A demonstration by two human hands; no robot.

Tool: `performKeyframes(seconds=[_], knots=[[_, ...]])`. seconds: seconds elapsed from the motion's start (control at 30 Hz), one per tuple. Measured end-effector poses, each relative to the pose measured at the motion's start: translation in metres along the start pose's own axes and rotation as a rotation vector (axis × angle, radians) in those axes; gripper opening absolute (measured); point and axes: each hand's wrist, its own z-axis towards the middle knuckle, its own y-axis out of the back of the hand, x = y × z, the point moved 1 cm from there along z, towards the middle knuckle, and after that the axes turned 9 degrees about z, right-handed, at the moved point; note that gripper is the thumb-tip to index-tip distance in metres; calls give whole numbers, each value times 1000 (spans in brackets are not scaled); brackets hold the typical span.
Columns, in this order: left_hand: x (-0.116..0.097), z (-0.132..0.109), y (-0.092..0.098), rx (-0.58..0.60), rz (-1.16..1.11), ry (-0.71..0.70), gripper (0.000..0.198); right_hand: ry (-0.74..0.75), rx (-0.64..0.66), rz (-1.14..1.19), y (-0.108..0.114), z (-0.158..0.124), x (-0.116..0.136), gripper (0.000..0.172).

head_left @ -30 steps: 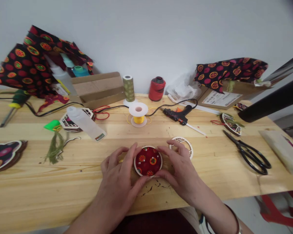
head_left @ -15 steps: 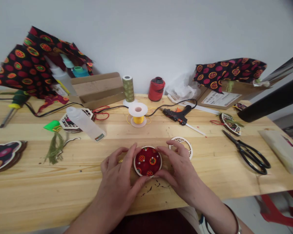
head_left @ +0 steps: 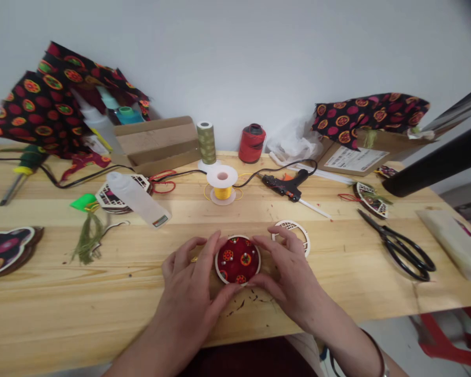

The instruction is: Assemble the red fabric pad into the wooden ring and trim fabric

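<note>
Near the table's front edge is a round disc (head_left: 238, 262) with a pale rim and dark red patterned fabric, dotted with small whitish spots. My left hand (head_left: 196, 277) curves around its left side, fingertips on the upper rim and thumb at the bottom. From the right, my right hand (head_left: 284, 267) grips the same disc, its thumb near the other thumb at the lower rim. Just beyond my right fingers lies a pale openwork wooden ring (head_left: 304, 238), partly covered by that hand. A bit of yellow shows beside my left fingers.
A glue gun (head_left: 286, 186), a yellow thread spool (head_left: 222, 191) and a clear bottle (head_left: 137, 199) lie farther back. Black scissors (head_left: 400, 248) rest at right. A screwdriver (head_left: 18, 178) is at left. Cardboard boxes (head_left: 160, 141) and patterned fabric (head_left: 369, 118) stand along the wall.
</note>
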Motion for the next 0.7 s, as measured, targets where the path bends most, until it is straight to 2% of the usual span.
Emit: performKeyframes(seconds=[0.7], knots=[[-1,-1,1,11,-9,7,75,-69,55,74,3,-4,2,58]])
